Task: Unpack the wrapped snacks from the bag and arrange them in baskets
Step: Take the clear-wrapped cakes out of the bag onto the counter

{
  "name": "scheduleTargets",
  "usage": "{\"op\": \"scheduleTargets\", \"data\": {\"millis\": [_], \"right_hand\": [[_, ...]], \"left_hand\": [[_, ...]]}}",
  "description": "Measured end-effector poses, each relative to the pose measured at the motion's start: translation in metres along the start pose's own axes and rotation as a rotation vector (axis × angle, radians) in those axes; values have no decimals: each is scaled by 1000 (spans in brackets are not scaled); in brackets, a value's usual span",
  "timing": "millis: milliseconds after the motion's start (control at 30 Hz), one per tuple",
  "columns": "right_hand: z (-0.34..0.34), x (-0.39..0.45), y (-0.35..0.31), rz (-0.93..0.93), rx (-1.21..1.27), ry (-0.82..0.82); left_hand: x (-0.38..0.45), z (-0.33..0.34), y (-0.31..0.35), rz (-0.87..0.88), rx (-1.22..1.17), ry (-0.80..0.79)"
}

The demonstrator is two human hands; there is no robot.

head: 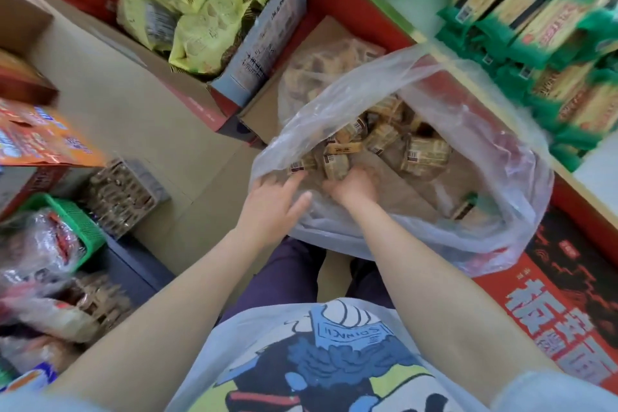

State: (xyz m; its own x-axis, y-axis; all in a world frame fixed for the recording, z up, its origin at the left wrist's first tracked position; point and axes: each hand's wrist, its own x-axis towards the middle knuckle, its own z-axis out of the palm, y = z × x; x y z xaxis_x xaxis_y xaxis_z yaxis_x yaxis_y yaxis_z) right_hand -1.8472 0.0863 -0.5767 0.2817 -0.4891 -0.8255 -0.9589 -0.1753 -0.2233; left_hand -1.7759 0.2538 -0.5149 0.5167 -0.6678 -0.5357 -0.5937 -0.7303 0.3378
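Left hand [274, 197], fingers spread, pressing down the bag [485, 150] rim to keep the mouth wide. Right hand [351, 186] inside, fingers curled into the snacks [384, 140], likely gathering some. Near basket [75, 221] already full.

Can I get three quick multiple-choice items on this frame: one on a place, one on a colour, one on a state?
1. Where are the brown wrapped snacks that the hands are reaching for?
A. inside the clear plastic bag
B. in a green basket
C. loose on the floor

2. What colour is the basket at lower left?
A. red
B. green
C. blue

3. What is the right hand doing?
A. hanging idle outside the bag
B. resting flat on the floor
C. gripping a snack pack inside the bag

Key: 1 A, the packs lie within the open bag. 2 B, its mesh rim is green. 3 C, its fingers curl around a pack, while the left hand lies at the bag's rim.
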Motion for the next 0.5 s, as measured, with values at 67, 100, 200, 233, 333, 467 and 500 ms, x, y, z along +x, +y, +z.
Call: {"op": "scheduleTargets", "data": {"millis": [67,100,200,233,333,467,500], "right_hand": [[-18,-12,3,-20,86,13],[-28,-19,8,-32,155,19],[-61,-46,32,-103,379,44],[-73,-57,41,-146,421,54],[-107,-87,73,-285,524,89],[-157,-129,129,-431,682,140],[-172,-138,147,-419,743,145]], "left_hand": [[-1,-5,4,-1,-10,3],[-2,-8,9,0,-20,8],[-6,-22,37,-15,-132,-1],[-5,-25,50,-39,-206,-9],[4,-42,114,-212,-742,-77],[21,-57,219,-248,-1168,-200],[24,-57,245,-203,-1162,-218]]}}
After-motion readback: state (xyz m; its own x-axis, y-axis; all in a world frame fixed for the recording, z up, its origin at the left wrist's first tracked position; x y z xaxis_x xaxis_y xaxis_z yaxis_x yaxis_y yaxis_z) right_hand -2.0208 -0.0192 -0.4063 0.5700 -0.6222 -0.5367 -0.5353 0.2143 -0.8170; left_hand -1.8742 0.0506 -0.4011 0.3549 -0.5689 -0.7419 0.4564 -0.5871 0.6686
